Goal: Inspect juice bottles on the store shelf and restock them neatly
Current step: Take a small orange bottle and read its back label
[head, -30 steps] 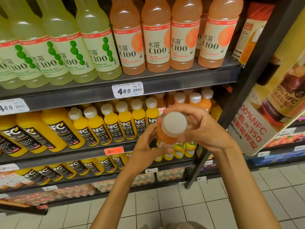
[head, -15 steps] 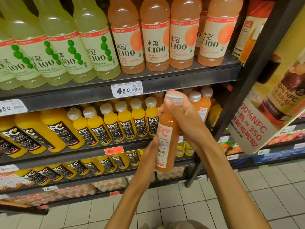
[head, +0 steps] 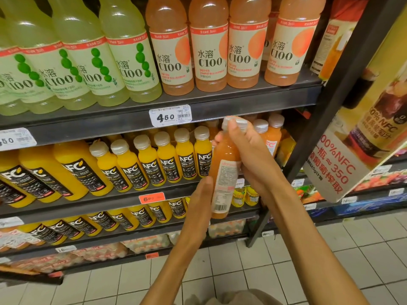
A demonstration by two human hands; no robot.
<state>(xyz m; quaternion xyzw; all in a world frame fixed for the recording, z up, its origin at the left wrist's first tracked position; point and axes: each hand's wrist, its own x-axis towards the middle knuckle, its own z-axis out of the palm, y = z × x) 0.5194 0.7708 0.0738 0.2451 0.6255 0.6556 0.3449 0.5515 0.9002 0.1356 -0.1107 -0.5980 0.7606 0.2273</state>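
An orange NFC juice bottle (head: 223,172) with a grey cap stands upright in front of the middle shelf (head: 123,198), its back label with barcode facing me. My right hand (head: 244,148) grips it round the neck and upper body from the right. My left hand (head: 201,201) holds its lower part from the left. Just behind on the shelf stand two more orange NFC bottles (head: 269,137). A row of yellow NFC bottles (head: 154,159) fills the shelf to the left.
The top shelf carries green C100 bottles (head: 92,60) and peach C100 bottles (head: 209,51). A dark upright post (head: 326,119) ends the rack on the right, beside a hanging cardboard NFC advert (head: 356,155). Lower shelves hold more yellow bottles (head: 141,214). Tiled floor lies below.
The bottle went from cap tilted toward me to upright, then turned so its back label with the barcode faces me. My left hand slid down its side.
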